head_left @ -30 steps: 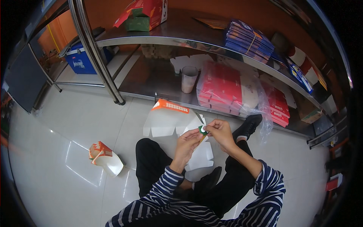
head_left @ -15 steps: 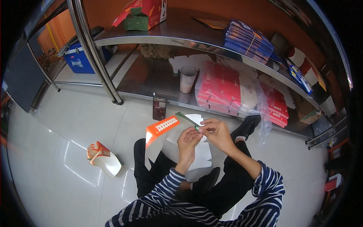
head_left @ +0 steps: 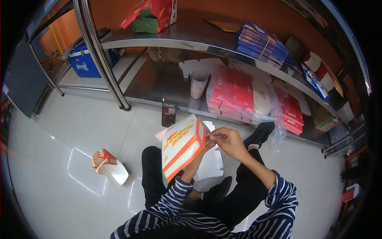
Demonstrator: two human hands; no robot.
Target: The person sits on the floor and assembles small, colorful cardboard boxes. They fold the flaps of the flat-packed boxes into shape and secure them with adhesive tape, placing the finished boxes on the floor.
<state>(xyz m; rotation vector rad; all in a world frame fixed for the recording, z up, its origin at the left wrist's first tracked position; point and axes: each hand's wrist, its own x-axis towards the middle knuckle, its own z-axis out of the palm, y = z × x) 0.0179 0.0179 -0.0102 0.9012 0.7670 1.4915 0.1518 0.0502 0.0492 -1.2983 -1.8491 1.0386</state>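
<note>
I hold a partly folded orange, white and green printed carton (head_left: 184,145) above my lap. My left hand (head_left: 197,160) grips it from behind, its fingers mostly hidden by the panel. At the carton's right edge my right hand (head_left: 227,139) is closed, thumb and fingers pinching the border. White flat card pieces (head_left: 211,165) lie below my hands, between my legs. To the left on the floor, a second orange and white carton (head_left: 109,165) rests on its side, apart from my hands.
Ahead stands a metal shelf (head_left: 179,43) with a rubber-banded stack of blue cartons (head_left: 260,44) on top. Its lower level holds plastic-wrapped red and white flat boxes (head_left: 234,89) and a plastic cup (head_left: 197,84). A phone (head_left: 168,114) leans at the shelf edge; a blue cooler (head_left: 84,63) sits left.
The carton has turned in my hands, so its broad printed panel now faces up and covers most of my left hand. My right hand stays nearly in place.
</note>
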